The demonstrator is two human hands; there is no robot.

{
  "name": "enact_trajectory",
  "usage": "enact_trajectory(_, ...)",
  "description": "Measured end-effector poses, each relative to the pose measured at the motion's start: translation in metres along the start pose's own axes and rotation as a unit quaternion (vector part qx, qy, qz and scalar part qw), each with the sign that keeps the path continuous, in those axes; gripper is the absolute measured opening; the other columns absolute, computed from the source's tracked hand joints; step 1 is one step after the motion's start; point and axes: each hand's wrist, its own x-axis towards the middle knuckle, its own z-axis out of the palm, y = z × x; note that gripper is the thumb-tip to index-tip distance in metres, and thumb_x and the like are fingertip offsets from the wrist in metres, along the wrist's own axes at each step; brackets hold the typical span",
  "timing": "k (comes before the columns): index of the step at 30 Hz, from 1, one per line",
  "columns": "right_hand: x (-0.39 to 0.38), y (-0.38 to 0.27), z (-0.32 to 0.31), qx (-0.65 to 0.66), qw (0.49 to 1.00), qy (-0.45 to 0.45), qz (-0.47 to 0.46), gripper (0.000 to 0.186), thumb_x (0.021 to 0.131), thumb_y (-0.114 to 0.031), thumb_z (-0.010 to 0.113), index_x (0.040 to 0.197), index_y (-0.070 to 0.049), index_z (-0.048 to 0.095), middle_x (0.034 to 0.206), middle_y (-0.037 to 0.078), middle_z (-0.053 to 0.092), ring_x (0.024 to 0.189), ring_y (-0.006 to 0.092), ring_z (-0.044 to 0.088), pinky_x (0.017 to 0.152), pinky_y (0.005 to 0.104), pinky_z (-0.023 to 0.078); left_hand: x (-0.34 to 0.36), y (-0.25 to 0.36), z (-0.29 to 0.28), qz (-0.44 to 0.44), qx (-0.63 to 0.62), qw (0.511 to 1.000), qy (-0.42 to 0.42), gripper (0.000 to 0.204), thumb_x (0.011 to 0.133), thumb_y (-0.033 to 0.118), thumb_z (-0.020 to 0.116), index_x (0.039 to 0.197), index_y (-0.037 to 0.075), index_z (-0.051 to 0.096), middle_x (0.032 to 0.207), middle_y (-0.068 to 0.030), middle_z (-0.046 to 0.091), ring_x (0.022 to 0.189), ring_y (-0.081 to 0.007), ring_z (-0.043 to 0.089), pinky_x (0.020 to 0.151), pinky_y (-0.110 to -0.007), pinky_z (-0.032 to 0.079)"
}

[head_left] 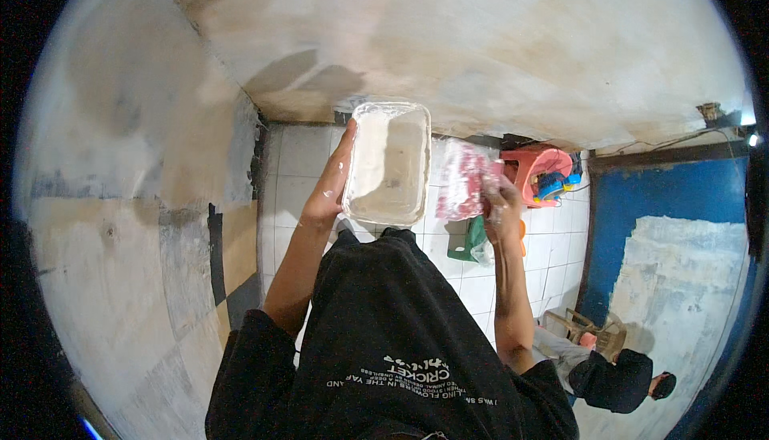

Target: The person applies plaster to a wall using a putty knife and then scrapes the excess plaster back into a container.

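Observation:
My left hand [328, 190] grips a rectangular plastic tub [410, 155] by its left side, fingers out of sight beneath it. White paste [370, 147] coats the tub's rim and left inner side. To the right of the tub, apart from it, my right hand [503, 209] is closed on a flat red spreader [463, 179] smeared with white paste. That hand is slightly blurred, and white smears show on its fingers. Specks of paste also mark my left hand.
A patchy wall [513, 47] stands ahead, another [120, 240] at left. On the tiled floor are a red plastic seat [530, 169] bearing a blue-and-yellow object [551, 187], and a green item [460, 248]. At right are a blue panel [665, 187], a person [613, 380] and a chair [605, 324].

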Motion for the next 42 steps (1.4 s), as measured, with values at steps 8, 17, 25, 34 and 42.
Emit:
enact_trajectory(8, -0.014, -0.080, 0.040, -0.176, 0.896, -0.068, -0.402, 0.019, 0.077, -0.001, 0.064, 0.096, 0.001, 0.064, 0.102, 0.010, 0.067, 0.096, 0.0226, 0.063, 0.097, 0.0413, 0.043, -0.013, 0.035, 0.027, -0.080, 0.039, 0.995, 0.051, 0.070, 0.093, 0.055, 0.043, 0.140, 0.004, 0.036, 0.134, -0.0062, 0.047, 0.118, -0.0145, 0.049, 0.098, -0.028, 0.040)
enact_trajectory(17, -0.007, -0.062, 0.042, -0.347, 0.720, -0.245, -0.549, 0.028, 0.071, -0.007, 0.064, 0.099, -0.005, 0.065, 0.111, 0.010, 0.065, 0.112, 0.0295, 0.059, 0.108, 0.0575, 0.028, -0.026, 0.019, -0.003, 0.104, 0.150, 0.976, -0.116, 0.089, 0.075, 0.034, 0.061, 0.145, -0.003, 0.019, 0.150, -0.0136, 0.022, 0.139, -0.0225, 0.022, 0.112, -0.034, 0.015)
enact_trajectory(25, -0.015, -0.036, 0.034, -0.328, 0.743, -0.212, -0.543, 0.030, 0.072, -0.003, 0.067, 0.102, -0.005, 0.065, 0.111, 0.011, 0.065, 0.112, 0.0300, 0.058, 0.107, 0.0595, 0.028, -0.025, 0.012, -0.017, 0.182, 0.237, 0.933, -0.198, 0.091, 0.073, 0.021, 0.060, 0.146, -0.004, 0.011, 0.154, -0.0155, 0.010, 0.142, -0.0238, 0.011, 0.114, -0.036, 0.008)
enact_trajectory(34, -0.022, -0.024, 0.030, -0.338, 0.757, -0.183, -0.529, 0.028, 0.071, 0.000, 0.067, 0.099, -0.004, 0.066, 0.108, 0.012, 0.066, 0.110, 0.0307, 0.060, 0.107, 0.0606, 0.026, -0.005, -0.002, -0.037, 0.040, 0.058, 0.984, -0.163, 0.063, 0.095, 0.020, 0.044, 0.147, 0.002, 0.014, 0.154, -0.0103, 0.011, 0.141, -0.0228, 0.015, 0.114, -0.037, 0.014)
enact_trajectory(42, -0.029, -0.020, 0.019, -0.341, 0.767, -0.181, -0.512, 0.026, 0.072, 0.001, 0.066, 0.097, -0.002, 0.067, 0.107, 0.013, 0.067, 0.109, 0.0313, 0.060, 0.106, 0.0617, 0.026, -0.014, 0.009, -0.011, 0.061, 0.052, 0.989, -0.125, 0.060, 0.098, 0.036, 0.042, 0.144, 0.002, 0.024, 0.148, -0.0085, 0.029, 0.133, -0.0166, 0.032, 0.109, -0.032, 0.028)
